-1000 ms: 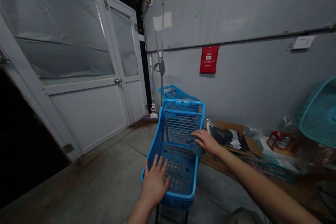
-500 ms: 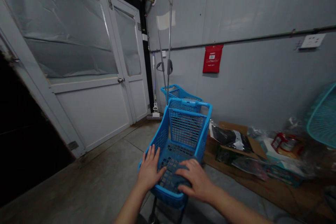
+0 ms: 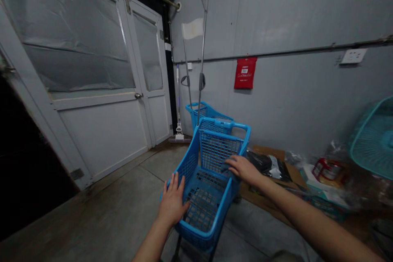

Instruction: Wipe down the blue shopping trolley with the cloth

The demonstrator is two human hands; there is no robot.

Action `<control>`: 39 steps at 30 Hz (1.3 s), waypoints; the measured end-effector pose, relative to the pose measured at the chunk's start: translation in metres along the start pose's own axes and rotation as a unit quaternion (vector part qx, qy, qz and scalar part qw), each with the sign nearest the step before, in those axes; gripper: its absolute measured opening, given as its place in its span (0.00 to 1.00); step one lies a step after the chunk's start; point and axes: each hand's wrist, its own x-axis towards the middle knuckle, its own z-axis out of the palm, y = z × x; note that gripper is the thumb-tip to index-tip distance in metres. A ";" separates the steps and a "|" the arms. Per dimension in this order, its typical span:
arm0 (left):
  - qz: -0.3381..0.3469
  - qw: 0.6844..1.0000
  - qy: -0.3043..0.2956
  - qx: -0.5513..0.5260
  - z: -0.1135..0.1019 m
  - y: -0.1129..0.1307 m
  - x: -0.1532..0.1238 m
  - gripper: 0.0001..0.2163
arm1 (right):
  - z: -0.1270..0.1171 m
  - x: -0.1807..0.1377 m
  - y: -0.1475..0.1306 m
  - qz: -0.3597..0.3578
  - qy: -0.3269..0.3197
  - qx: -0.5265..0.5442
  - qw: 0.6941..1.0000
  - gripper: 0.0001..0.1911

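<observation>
A blue plastic shopping cart (image 3: 201,229) stands before me, its basket slatted. My left hand (image 3: 172,200) lies on the left rim near the front end, fingers stretched out and thumb apart, holding nothing. At the right rim, farther along the basket, my right hand (image 3: 241,168) is closed over a dark grey-blue cloth (image 3: 226,168). The cloth touches the cart's side there, and part of it is hidden under the fingers. A metal pole (image 3: 203,57) with a grey handle piece rises beside the cart's far left corner.
Behind is a second blue cart (image 3: 194,108) with a white flag (image 3: 193,29) on a pole. A mop (image 3: 179,136) leans in the corner by white doors (image 3: 104,127). To the right lie an open cardboard box (image 3: 296,176), a red package (image 3: 327,170) and a teal fan (image 3: 373,139).
My right hand has moved with the cloth from the basket's front interior to the right rim, farther away. My left hand stays on the left rim. The view has shifted slightly.
</observation>
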 end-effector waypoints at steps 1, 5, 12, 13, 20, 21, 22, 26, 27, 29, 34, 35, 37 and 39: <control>0.001 1.000 -0.001 0.001 0.000 0.001 0.000 0.40 | -0.004 0.009 0.020 0.019 0.009 -0.015 1.000 0.15; 0.004 1.000 -0.006 0.003 0.002 0.001 0.000 0.40 | -0.009 0.032 0.060 0.059 0.045 -0.035 0.997 0.15; 0.044 0.999 0.020 0.015 0.001 -0.048 0.022 0.37 | 0.011 0.002 -0.005 0.016 0.051 0.005 0.999 0.23; 0.045 0.998 0.022 0.025 -0.001 -0.057 0.027 0.35 | 0.013 -0.004 -0.017 0.012 0.059 0.020 0.998 0.26; -0.096 0.995 -0.010 0.024 -0.013 -0.027 0.033 0.31 | 0.017 -0.020 -0.081 0.011 0.071 0.075 0.995 0.30; -0.081 0.997 -0.009 0.000 -0.012 -0.015 0.030 0.30 | 0.017 -0.020 -0.088 0.007 0.067 0.076 0.995 0.29; -0.065 0.998 -0.012 -0.019 -0.011 -0.004 0.027 0.30 | 0.015 -0.021 -0.094 -0.001 0.063 0.074 0.995 0.28; -0.063 0.997 -0.021 -0.050 -0.007 0.008 0.017 0.32 | 0.002 -0.030 -0.098 -0.053 0.052 0.042 0.996 0.27; -0.067 0.996 -0.022 -0.053 -0.007 0.005 0.015 0.33 | -0.003 -0.035 -0.092 -0.059 0.061 0.026 0.996 0.26; -0.058 0.997 -0.019 -0.057 -0.008 -0.005 0.013 0.33 | -0.016 -0.048 -0.073 -0.057 0.092 -0.009 0.994 0.25; -0.010 0.998 -0.013 -0.059 -0.009 -0.016 0.012 0.33 | -0.061 -0.084 0.005 0.007 0.142 -0.040 0.989 0.22; -0.004 0.998 -0.012 -0.059 -0.009 -0.015 0.012 0.33 | -0.070 -0.088 0.020 0.032 0.148 -0.041 0.988 0.22; 0.003 0.998 -0.011 -0.060 -0.009 -0.012 0.013 0.33 | -0.084 -0.090 0.044 0.069 0.155 -0.041 0.985 0.22; 0.002 0.998 -0.016 -0.062 -0.010 -0.008 0.014 0.33 | -0.091 -0.086 0.057 0.079 0.152 -0.036 0.985 0.22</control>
